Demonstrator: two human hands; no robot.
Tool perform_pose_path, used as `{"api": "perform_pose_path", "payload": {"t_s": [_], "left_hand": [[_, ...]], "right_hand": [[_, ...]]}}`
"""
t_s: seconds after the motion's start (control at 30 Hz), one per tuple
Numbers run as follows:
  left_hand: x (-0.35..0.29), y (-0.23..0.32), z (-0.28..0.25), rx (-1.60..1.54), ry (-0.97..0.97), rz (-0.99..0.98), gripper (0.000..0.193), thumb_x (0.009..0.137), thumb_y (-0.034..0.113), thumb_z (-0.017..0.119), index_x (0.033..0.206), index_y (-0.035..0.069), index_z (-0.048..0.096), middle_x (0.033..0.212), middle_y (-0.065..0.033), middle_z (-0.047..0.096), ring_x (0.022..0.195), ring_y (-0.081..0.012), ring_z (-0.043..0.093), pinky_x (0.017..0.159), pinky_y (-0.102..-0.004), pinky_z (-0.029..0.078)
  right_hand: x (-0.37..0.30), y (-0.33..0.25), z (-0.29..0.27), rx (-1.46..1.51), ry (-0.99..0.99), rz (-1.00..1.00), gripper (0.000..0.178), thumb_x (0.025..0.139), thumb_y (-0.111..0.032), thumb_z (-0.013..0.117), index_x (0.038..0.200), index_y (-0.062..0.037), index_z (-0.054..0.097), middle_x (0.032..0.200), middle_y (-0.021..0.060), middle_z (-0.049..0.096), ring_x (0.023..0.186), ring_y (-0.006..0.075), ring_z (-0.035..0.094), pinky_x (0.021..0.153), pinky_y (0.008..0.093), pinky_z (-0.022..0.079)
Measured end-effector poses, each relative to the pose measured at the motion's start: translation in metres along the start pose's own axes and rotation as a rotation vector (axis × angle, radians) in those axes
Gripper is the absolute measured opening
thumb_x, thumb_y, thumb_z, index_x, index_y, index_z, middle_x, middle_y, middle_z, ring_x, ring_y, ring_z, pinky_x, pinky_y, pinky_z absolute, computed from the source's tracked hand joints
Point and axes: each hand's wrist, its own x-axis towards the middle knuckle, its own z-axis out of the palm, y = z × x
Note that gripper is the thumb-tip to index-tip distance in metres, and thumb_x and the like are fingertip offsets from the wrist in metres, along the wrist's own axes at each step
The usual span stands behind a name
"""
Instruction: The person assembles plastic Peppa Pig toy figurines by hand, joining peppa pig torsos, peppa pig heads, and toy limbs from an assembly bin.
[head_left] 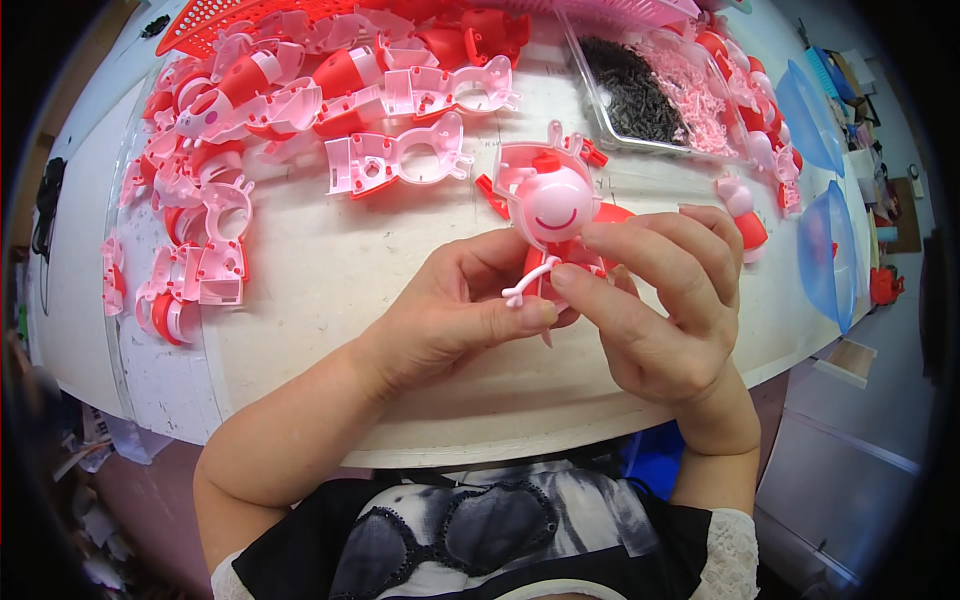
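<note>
My left hand [455,300] is closed around the lower part of a pink and red plastic toy figure [556,203], held upright above the table. The figure has a round pale pink front with a dark pink curved smile, and red pieces show around it. A thin light pink toy arm [528,285] with a forked end lies across the figure's lower part, near my left thumb. My right hand [670,310] pinches the toy arm's upper end between thumb and index finger. Its other fingers are bent beside the figure. The fingers hide where the arm meets the body.
Several pink and red shell halves [400,160] lie in rows at the left and far left. Behind right, a clear tray [640,150] holds small black and pink parts. A red basket [215,25] stands at the back, with blue translucent bowls [828,255] along the right edge.
</note>
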Motion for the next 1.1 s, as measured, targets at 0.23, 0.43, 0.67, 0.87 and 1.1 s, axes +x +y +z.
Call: {"api": "perform_pose_path", "payload": {"t_s": [0.23,0.43,0.67,0.87,1.1], "left_hand": [[0.001,0.001,0.006,-0.164,0.047,0.008,0.05,0.082,0.011,0.062,0.126,0.001,0.042,0.118,-0.0095,0.053,0.106,-0.0185,0.053,0.096,-0.0361,0.041],[0.004,0.006,0.011,-0.038,0.13,-0.083,0.067,0.072,0.017,0.07,0.129,0.003,0.037,0.126,-0.0144,0.048,0.115,-0.0317,0.048,0.098,-0.046,0.039],[0.005,0.005,0.01,-0.05,0.164,-0.082,0.082,0.066,0.016,0.072,0.134,0.003,0.029,0.128,-0.017,0.044,0.115,-0.0348,0.048,0.097,-0.0462,0.041],[0.006,0.008,0.012,-0.024,0.185,-0.097,0.086,0.062,0.015,0.074,0.134,0.006,0.028,0.124,-0.0166,0.046,0.113,-0.0377,0.049,0.093,-0.0464,0.045],[0.005,0.008,0.011,-0.061,0.168,-0.08,0.086,0.061,0.013,0.072,0.134,0.008,0.026,0.124,-0.0163,0.046,0.113,-0.039,0.048,0.093,-0.0468,0.045]], "right_hand": [[0.004,0.0,-0.001,0.088,-0.035,0.042,0.035,0.061,-0.004,0.061,0.094,-0.0113,0.066,0.105,0.0063,0.06,0.088,0.0214,0.054,0.079,0.0355,0.04],[0.005,0.009,-0.013,0.142,0.006,0.121,0.039,0.062,0.011,0.053,0.095,-0.0054,0.064,0.103,0.013,0.06,0.088,0.027,0.056,0.079,0.0363,0.043],[-0.002,0.022,-0.007,0.261,0.044,0.252,0.04,0.056,0.009,0.054,0.09,-0.0082,0.067,0.091,0.007,0.062,0.083,0.0238,0.056,0.074,0.0329,0.042],[-0.004,0.02,-0.006,0.2,0.004,0.2,0.036,0.059,0.004,0.059,0.089,-0.0126,0.068,0.092,0.004,0.062,0.084,0.0227,0.056,0.074,0.0338,0.041],[-0.003,0.02,-0.005,0.202,-0.008,0.198,0.036,0.06,0.004,0.06,0.091,-0.0132,0.068,0.093,0.0033,0.062,0.086,0.0218,0.056,0.075,0.0338,0.04]]}}
